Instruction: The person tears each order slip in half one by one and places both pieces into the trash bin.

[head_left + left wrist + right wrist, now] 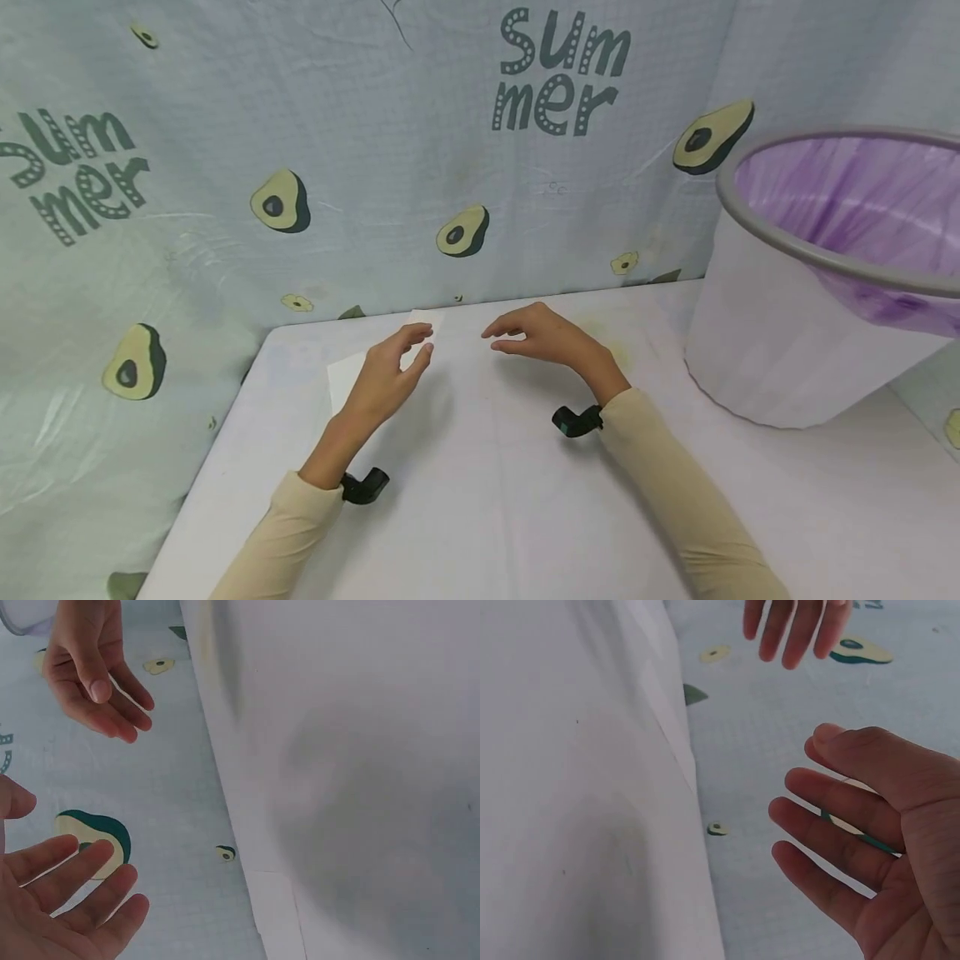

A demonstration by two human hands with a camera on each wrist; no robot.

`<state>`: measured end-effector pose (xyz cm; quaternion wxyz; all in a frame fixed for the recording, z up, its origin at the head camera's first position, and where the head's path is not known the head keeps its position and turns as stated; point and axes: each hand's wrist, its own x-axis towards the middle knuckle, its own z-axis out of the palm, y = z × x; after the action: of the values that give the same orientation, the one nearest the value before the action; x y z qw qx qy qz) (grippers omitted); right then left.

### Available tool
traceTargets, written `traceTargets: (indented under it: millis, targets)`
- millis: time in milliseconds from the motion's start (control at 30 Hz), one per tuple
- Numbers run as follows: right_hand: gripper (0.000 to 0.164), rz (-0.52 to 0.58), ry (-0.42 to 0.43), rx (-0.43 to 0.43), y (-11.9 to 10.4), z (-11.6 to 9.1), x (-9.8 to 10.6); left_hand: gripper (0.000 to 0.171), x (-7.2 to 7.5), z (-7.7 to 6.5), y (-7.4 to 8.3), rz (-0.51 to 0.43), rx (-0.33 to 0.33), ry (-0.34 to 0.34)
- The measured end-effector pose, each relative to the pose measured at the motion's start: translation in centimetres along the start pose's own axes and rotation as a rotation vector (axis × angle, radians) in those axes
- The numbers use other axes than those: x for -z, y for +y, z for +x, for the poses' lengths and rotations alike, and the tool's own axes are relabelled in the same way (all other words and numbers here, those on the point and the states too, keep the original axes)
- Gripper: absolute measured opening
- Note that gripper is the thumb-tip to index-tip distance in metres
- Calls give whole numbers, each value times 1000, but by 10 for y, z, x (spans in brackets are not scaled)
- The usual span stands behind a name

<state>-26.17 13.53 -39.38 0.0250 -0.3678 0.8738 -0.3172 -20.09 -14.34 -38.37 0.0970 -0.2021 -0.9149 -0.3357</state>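
Note:
My left hand (pixel 386 375) hovers over the white tabletop (pixel 465 500), its fingers loosely bent with nothing between them and the thumb. Across from it, my right hand (pixel 551 337) is also raised above the table, fingers relaxed and holding nothing. The fingertips of the two hands point toward each other with a gap between. Beneath the left hand lies a white sheet (pixel 345 379), partly hidden by that hand. Each wrist view shows both hands, the left palm (pixel 52 907) and the right palm (pixel 900 900) bare.
At the right stands a white bin (pixel 772 333) with a grey rim and a purple liner (pixel 847 200). Behind the table hangs a pale curtain (pixel 375 125) printed with avocados and lettering. A black wrist camera (pixel 365 486) sits on the left wrist, another camera (pixel 576 421) on the right.

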Motion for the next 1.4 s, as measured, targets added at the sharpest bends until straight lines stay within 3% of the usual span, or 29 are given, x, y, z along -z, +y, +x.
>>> traceTargets:
  millis: [467,633,833,1133,1400]
  targets:
    - [30,60,-4,42,3,38,-34,43,-6,11,-43,89,131,-31]
    - [32,74,2,36,4,56,-43,52,-8,18,-58,79,246,-114]
    - [36,126,-43,-67,8,71,-58,75,-14,29,-79,80,348,-221]
    - [36,93,-38,-192,10,78,-71,96,-26,45,-86,89,330,-282]
    - [41,56,28,-226,13,82,-77,84,-33,54,-83,109,271,-350]
